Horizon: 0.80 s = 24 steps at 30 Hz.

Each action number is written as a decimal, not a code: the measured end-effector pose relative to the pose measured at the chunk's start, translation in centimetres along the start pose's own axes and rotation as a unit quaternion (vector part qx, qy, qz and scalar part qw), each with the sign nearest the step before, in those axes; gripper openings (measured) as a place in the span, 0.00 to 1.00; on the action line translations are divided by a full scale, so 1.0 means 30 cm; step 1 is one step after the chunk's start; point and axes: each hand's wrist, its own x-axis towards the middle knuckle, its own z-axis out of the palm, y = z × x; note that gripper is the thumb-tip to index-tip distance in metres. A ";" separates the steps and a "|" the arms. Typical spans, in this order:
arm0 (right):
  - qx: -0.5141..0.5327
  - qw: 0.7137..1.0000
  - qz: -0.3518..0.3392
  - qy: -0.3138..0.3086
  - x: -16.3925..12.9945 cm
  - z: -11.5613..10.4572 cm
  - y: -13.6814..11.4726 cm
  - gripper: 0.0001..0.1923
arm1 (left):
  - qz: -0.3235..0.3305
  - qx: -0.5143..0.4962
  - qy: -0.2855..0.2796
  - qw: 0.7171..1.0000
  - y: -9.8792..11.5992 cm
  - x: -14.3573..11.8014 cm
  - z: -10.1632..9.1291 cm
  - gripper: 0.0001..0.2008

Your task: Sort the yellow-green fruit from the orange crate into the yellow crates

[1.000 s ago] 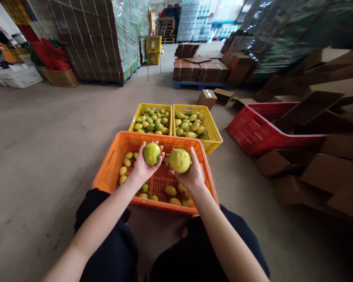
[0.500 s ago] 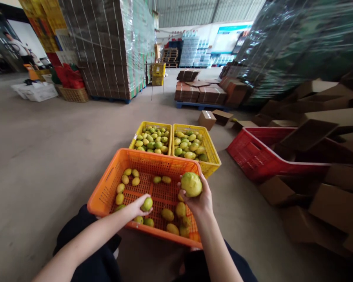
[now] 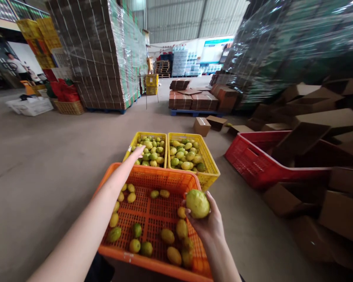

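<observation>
- Left hand [image 3: 137, 151] is now stretching out over the near edge of the left yellow crate [image 3: 148, 150]; half a second ago it was down in the orange crate [image 3: 153, 217] on a small fruit.
- Fingers of that hand are lying extended, loosely together, over the pile; whether a fruit is under the palm I cannot tell. Likely reading: the small fruit is being dropped into, or has just gone into, that crate.
- Right hand [image 3: 207, 223] is still cupping the large fruit [image 3: 197, 203], fingers curled round its underside, holding it above the orange crate's right side, same grip as a second ago.
- The view is tilting up compared with before, so more of the warehouse is showing.
- Large fruit: roundish, yellow-green, bumpy pale skin, clearly bigger than the rest, greener toward the lower right.
- Orange crate is sitting right in front of the person, holding a thin scatter of small yellow and green fruits along its floor.
- Right yellow crate [image 3: 210, 166] is touching the left one, both heaped with similar fruit.
- Red crate [image 3: 253, 160] and loose cardboard boxes [image 3: 320, 125] are lying off to the right.
</observation>
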 end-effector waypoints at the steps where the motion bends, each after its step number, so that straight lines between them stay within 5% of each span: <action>1: -0.001 1.000 0.004 -0.002 0.005 -0.001 0.004 0.10 | -0.001 0.034 -0.005 0.999 -0.003 0.012 0.000 0.16; 4: -0.007 1.000 0.023 -0.013 0.018 -0.003 0.024 0.11 | -0.013 0.150 -0.047 0.988 -0.078 -0.039 -0.010 0.10; 8: -0.024 0.999 0.042 0.007 0.018 0.008 0.069 0.10 | -0.018 0.258 -0.102 0.961 -0.225 -0.244 -0.076 0.06; 14: -0.109 0.987 0.096 0.071 0.023 0.005 0.194 0.09 | -0.022 0.325 -0.078 0.942 -0.367 -0.498 -0.195 0.01; 19: -0.230 0.953 0.175 0.088 0.049 -0.066 0.349 0.15 | -0.038 0.360 -0.001 0.932 -0.435 -0.549 -0.238 0.05; 24: -0.301 0.918 0.231 0.116 0.071 -0.146 0.473 0.15 | -0.019 0.388 -0.011 0.921 -0.429 -0.563 -0.248 0.06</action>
